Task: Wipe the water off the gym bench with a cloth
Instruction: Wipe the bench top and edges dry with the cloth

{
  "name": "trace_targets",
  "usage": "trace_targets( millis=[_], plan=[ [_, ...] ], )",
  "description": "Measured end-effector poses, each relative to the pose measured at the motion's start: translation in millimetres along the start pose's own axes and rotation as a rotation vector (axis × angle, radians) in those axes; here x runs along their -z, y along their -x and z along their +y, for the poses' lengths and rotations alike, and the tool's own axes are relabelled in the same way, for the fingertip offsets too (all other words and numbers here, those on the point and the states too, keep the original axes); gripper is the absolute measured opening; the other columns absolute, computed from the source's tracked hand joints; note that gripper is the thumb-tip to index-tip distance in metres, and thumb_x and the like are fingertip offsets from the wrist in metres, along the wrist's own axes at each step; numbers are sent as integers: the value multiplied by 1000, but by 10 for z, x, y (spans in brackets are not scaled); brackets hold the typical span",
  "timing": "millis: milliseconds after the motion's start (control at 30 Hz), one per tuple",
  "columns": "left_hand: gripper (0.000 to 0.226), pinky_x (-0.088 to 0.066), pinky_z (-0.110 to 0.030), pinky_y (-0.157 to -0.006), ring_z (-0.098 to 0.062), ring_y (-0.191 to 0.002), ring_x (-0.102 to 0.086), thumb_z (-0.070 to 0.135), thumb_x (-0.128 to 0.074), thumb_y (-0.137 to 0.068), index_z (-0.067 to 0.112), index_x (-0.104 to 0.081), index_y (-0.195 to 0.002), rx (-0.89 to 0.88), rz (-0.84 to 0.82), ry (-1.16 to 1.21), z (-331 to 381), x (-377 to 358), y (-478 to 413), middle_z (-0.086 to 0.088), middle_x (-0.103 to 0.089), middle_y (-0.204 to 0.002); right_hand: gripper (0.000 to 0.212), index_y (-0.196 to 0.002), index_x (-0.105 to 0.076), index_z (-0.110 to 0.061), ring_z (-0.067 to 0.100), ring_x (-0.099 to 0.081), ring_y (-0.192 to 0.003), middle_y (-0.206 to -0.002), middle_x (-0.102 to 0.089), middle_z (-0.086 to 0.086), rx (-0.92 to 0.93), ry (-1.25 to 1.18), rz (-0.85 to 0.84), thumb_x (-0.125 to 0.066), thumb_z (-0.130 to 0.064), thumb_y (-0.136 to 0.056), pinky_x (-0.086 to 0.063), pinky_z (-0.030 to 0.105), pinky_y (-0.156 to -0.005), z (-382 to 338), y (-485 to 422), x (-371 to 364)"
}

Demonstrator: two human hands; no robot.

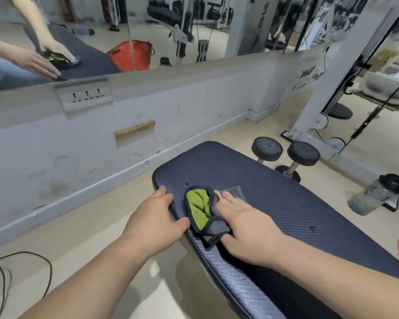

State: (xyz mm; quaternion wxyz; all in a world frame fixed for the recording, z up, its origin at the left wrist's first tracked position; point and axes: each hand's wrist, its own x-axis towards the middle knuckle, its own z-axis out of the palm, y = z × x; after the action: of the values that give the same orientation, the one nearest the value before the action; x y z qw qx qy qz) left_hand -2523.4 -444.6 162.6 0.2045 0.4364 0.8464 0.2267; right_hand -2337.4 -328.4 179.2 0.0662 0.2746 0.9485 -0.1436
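Note:
A dark blue padded gym bench (286, 203) runs from the centre to the lower right. A crumpled grey and green cloth (200, 208) lies on its near-left part. My right hand (247, 224) presses flat on the cloth with straight fingers. My left hand (157, 217) rests on the bench's left edge, fingers straight, thumb touching the pad beside the cloth. A small water drop (312, 229) sits on the pad to the right of my right hand, and another drop (186, 183) lies just beyond the cloth.
Two black dumbbells (286, 155) stand on the floor behind the bench. A clear water bottle (376, 194) stands at the right. A white cable machine frame (320, 104) rises at the back right. A mirror wall (124, 31) faces me. A black cable (32, 272) lies at lower left.

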Motion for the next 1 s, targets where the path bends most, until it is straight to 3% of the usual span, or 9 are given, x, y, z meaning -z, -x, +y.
trace_targets(
  millis=[100,200,267,333,433,567,733,900,1000],
  plan=[
    [48,-35,-16,-95,-11,-146,-41,32,-75,-85,16,-64,-129,5,-21,73,-64,30,-30,5,-31,-165,74,-160,-27,-25,11,-16,-156,-169,-22,-5,-22,5,0,-50,-19,-90,-8,18,-120,214,-306,144],
    [68,-32,-17,-108,-8,-149,-34,36,-75,-85,24,-51,-148,-22,-9,99,-142,35,-27,11,-21,-168,70,-156,-32,-22,24,-26,-153,-165,-31,5,-187,-96,66,-48,-27,-88,-24,34,-122,357,-845,208],
    [68,-33,-22,-112,-7,-149,-34,40,-77,-82,28,-54,-145,-15,2,91,-139,48,-24,14,-26,-166,68,-155,-33,-21,30,-27,-151,-164,-29,6,-312,-137,135,-44,-34,-89,-28,43,-119,248,-1132,203],
    [59,-45,-29,-107,-10,-138,-48,46,-78,-74,32,-63,-130,-6,19,106,-130,77,-35,20,-45,-149,63,-156,-34,-19,28,-19,-153,-168,-21,4,-355,-114,149,-44,-31,-94,-20,42,-122,15,-1299,155],
    [52,-52,-32,-91,-11,-108,-60,47,-82,-66,35,-66,-114,33,28,185,-146,102,-58,19,-60,-115,63,-154,-38,-22,28,-20,-153,-169,-19,1,-182,-106,115,-45,-32,-92,-17,40,-124,-347,-1231,73],
    [39,-53,-26,-86,-8,-99,-66,39,-84,-69,34,-70,-105,88,-16,290,-226,55,-72,19,-71,-103,73,-152,-36,-36,20,-16,-156,-170,-17,-9,29,-137,2,-41,-38,-79,-20,41,-125,-447,-792,-56],
    [42,-37,-18,-92,-2,-109,-51,31,-81,-80,33,-60,-117,86,-68,343,-267,44,-70,22,-54,-118,72,-162,-19,-31,8,-12,-156,-170,-14,-10,-19,-63,-21,-50,-27,-98,-7,23,-124,-119,-1029,158],
    [49,-40,-23,-93,-9,-113,-55,33,-81,-78,28,-63,-123,100,-69,356,-223,58,-79,10,-57,-131,67,-160,-23,-30,18,-8,-158,-172,-9,-7,-195,-32,89,-43,-32,-96,-14,41,-127,-166,-1552,94],
    [55,-40,-23,-97,-15,-121,-57,34,-81,-79,25,-61,-129,108,-62,330,-234,55,-91,9,-56,-138,69,-160,-25,-28,17,-5,-158,-172,-5,-8,-97,-11,66,-45,-26,-94,-12,40,-128,-270,-1335,64]
  ],
)
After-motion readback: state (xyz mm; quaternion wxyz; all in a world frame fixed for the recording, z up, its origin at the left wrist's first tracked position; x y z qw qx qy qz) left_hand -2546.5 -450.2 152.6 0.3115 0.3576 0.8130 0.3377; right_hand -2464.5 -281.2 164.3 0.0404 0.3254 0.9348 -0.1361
